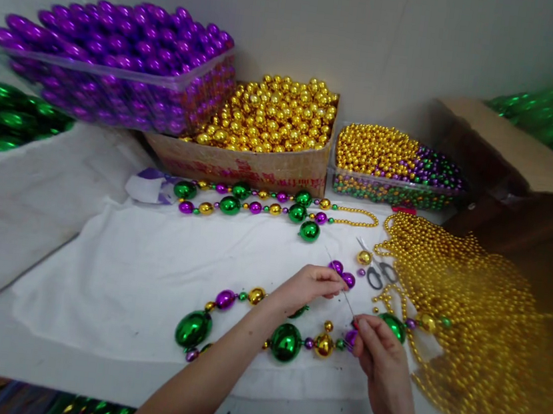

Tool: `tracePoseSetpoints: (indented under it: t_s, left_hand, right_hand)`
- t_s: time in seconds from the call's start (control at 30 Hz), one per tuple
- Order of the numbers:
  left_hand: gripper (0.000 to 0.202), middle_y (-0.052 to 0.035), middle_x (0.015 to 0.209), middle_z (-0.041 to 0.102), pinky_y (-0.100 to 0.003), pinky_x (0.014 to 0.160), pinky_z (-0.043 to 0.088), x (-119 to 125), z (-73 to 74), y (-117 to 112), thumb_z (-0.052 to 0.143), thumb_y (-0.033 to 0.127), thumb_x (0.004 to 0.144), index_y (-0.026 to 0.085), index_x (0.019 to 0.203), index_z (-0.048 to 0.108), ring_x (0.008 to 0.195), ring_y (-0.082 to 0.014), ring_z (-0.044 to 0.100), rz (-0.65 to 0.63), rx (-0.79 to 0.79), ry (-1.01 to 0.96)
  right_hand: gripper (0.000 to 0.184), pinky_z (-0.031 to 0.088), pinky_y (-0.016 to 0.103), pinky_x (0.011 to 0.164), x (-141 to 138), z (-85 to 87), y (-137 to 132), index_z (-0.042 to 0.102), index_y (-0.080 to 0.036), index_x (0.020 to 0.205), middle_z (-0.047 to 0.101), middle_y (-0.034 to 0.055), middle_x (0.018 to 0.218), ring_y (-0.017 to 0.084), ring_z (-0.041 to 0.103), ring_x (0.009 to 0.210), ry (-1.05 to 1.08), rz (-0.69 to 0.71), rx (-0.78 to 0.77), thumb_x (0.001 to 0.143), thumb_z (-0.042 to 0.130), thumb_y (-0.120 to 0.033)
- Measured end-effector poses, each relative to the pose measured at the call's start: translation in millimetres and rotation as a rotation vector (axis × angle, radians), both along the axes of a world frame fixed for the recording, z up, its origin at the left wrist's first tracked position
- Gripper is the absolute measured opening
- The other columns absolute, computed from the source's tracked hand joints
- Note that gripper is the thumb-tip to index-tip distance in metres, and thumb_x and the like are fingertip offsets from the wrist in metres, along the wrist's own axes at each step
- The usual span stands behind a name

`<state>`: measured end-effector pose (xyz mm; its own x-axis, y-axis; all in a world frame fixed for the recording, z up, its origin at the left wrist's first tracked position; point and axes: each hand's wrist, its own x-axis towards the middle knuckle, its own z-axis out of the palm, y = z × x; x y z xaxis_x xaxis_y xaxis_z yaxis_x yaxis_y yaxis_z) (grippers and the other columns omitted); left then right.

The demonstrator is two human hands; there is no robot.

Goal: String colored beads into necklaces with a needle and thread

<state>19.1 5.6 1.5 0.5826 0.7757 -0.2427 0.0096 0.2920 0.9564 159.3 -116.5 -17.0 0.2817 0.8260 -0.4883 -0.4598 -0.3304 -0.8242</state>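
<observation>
My left hand [315,284] is closed in a pinch on a thin, wire-like strand [348,305]. The strand runs down to my right hand [380,347], whose thumb and finger are pinched on its lower end. Something small and red shows at those fingertips, too small to name. A string of green, gold and purple beads [285,342] lies under my hands, partly hidden by my left forearm. Loose purple beads [347,280] are just beyond my left fingertips. Scissors [374,277] with dark handles lie beyond my right hand, beside a loose gold bead [364,257].
A bead necklace [229,205] lies at the back of the white cloth [112,267]. Behind it stand a cardboard box [241,164] of gold beads and tubs of purple [121,74] and mixed beads [384,192]. Gold bead chains [473,325] are heaped at right.
</observation>
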Motion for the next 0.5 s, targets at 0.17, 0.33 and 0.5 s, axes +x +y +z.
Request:
tracePoseSetpoints:
  t_s: [0.17,0.33,0.5]
  left_hand:
    - [0.017,-0.0055,0.078,0.068,-0.025,0.067,0.043,15.0,-0.5,0.5,0.061,0.027,0.078,0.014,0.078,0.072,0.069,-0.0140,0.056,-0.142,0.072,0.006]
    - [0.013,-0.0054,0.086,0.065,-0.027,0.074,0.044,25.0,-3.2,8.2,0.062,0.023,0.078,0.019,0.086,0.071,0.077,-0.0176,0.056,-0.072,0.316,0.087]
    - [0.018,-0.0073,0.085,0.054,-0.037,0.098,0.033,44.7,-29.1,0.7,0.068,0.007,0.068,0.021,0.079,0.066,0.099,-0.0282,0.053,0.131,0.493,0.157]
  right_hand:
    - [0.038,0.011,0.017,0.040,2.9,-8.0,-5.5,0.064,-0.015,0.083,0.055,-0.0029,0.048,0.004,0.026,0.039,-0.026,0.125,0.022,0.066,0.077,-0.046]
    - [0.034,0.018,0.014,0.040,5.2,-4.6,-7.7,0.065,-0.016,0.081,0.053,-0.0037,0.053,0.004,0.036,0.044,0.003,-0.032,0.021,0.064,0.080,-0.042]
    - [0.031,0.021,0.013,0.039,3.6,-1.6,-9.6,0.066,-0.018,0.080,0.058,-0.0020,0.059,0.004,0.036,0.044,0.038,-0.051,0.031,0.064,0.080,-0.041]
